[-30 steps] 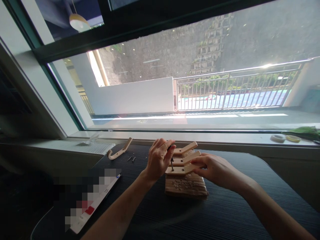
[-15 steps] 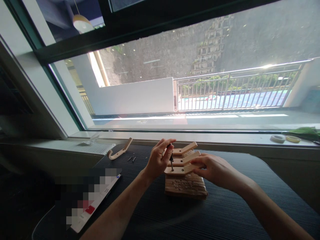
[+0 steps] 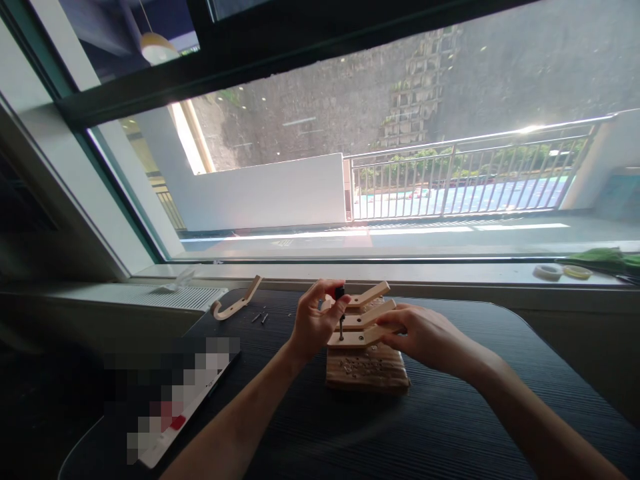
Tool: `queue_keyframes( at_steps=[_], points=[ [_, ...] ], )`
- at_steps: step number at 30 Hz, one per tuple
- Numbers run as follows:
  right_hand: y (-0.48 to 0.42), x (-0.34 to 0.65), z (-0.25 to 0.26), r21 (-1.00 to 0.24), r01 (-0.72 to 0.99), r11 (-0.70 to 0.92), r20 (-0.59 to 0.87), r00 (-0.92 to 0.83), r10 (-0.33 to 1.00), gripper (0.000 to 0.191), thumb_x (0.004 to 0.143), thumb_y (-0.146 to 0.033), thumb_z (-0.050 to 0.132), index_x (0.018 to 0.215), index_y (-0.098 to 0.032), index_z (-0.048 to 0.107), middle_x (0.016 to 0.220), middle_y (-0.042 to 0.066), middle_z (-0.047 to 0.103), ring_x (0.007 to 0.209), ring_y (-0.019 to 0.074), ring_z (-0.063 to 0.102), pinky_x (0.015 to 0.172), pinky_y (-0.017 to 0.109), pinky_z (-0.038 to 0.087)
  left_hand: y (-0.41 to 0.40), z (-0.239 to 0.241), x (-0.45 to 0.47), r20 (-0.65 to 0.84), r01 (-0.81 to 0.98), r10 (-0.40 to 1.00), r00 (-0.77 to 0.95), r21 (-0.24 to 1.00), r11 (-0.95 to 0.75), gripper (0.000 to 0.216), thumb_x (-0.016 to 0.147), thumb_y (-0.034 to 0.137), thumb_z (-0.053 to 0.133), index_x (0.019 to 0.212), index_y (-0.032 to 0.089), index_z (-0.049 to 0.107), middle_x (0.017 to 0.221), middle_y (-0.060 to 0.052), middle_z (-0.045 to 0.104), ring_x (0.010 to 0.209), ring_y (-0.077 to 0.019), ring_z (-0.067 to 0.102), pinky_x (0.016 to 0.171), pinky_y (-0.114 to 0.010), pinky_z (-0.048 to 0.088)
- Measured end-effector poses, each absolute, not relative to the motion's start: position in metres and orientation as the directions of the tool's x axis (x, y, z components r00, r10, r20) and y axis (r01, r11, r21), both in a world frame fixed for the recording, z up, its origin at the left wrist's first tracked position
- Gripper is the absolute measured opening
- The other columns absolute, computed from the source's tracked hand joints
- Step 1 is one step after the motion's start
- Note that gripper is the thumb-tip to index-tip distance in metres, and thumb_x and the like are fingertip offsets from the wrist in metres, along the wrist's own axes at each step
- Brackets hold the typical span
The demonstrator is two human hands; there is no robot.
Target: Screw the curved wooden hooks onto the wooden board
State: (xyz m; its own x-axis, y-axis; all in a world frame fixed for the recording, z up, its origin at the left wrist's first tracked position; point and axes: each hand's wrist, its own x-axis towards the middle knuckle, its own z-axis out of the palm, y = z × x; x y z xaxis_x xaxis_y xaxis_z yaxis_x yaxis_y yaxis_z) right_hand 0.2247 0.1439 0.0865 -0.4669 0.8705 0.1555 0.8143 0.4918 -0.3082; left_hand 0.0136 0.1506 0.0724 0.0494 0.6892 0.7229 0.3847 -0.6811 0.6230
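Closed around the black handle of a screwdriver (image 3: pixel 341 327), my left hand (image 3: pixel 320 317) holds it upright. Its tip meets a hole or screw head in the nearest wooden hook (image 3: pixel 350 339). That hook lies across a brown wooden board (image 3: pixel 367 375) with a rough, pitted front face. Fingers of my right hand (image 3: pixel 425 333) pinch the raised end of the same hook. Two more pale wooden hooks lie in a row behind it, the middle hook (image 3: pixel 367 321) and the far hook (image 3: pixel 370 293), partly covered by my left hand.
On the dark table (image 3: pixel 450 427), a loose curved wooden hook (image 3: pixel 237 307) and several screws (image 3: pixel 260 318) lie to the left. A white box (image 3: pixel 193 407), partly blurred, is at the front left. Rolls of tape (image 3: pixel 547 271) rest on the windowsill at right.
My left hand's fingers have curled closer around the screwdriver handle, with the index finger lower than before. My right hand stays on the hook. The whole view has shifted slightly.
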Motion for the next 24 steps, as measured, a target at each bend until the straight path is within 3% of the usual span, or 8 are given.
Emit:
queue_keyframes(
  at_steps=[4, 8, 16, 24],
  points=[
    [0.1425, 0.2245, 0.0891, -0.303, 0.809, 0.504, 0.158, -0.479, 0.863, 0.028, 0.077, -0.041, 0.052, 0.099, -0.034, 0.067, 0.091, 0.000, 0.067, 0.081, 0.0190, 0.060, 0.064, 0.027, 0.040, 0.1478, 0.0730, 0.0163, 0.668, 0.277, 0.736, 0.110, 0.690, -0.669, 0.025, 0.080, 0.024, 0.058, 0.105, 0.018, 0.060, 0.087, -0.005, 0.059, 0.082, -0.0153, 0.056, 0.076, -0.031, 0.047],
    [0.1416, 0.2245, 0.0895, -0.303, 0.808, 0.505, 0.158, -0.479, 0.863, 0.027, 0.077, -0.042, 0.053, 0.099, -0.033, 0.067, 0.091, 0.001, 0.067, 0.080, 0.0191, 0.060, 0.065, 0.028, 0.041, 0.1467, 0.0690, 0.0168, 0.644, 0.288, 0.763, 0.058, 0.721, -0.630, 0.027, 0.084, 0.025, 0.052, 0.110, 0.019, 0.057, 0.092, -0.006, 0.060, 0.085, -0.0160, 0.056, 0.077, -0.032, 0.047],
    [0.1411, 0.2227, 0.0905, -0.311, 0.802, 0.510, 0.153, -0.487, 0.860, 0.029, 0.078, -0.044, 0.051, 0.098, -0.032, 0.068, 0.095, 0.002, 0.066, 0.082, 0.0196, 0.060, 0.065, 0.027, 0.042, 0.1489, 0.0689, 0.0144, 0.782, 0.471, 0.623, 0.011, 0.546, -0.693, 0.026, 0.078, 0.025, 0.061, 0.103, 0.021, 0.061, 0.079, 0.000, 0.051, 0.075, -0.0126, 0.050, 0.075, -0.028, 0.043],
    [0.1400, 0.2232, 0.0922, -0.316, 0.794, 0.520, 0.154, -0.497, 0.854, 0.029, 0.079, -0.044, 0.050, 0.099, -0.032, 0.068, 0.097, 0.002, 0.065, 0.083, 0.0191, 0.059, 0.065, 0.026, 0.042, 0.1488, 0.0742, 0.0127, 0.673, 0.320, 0.730, 0.118, 0.670, -0.670, 0.028, 0.082, 0.023, 0.054, 0.110, 0.020, 0.060, 0.085, -0.004, 0.053, 0.080, -0.0142, 0.052, 0.072, -0.028, 0.045]
  ],
)
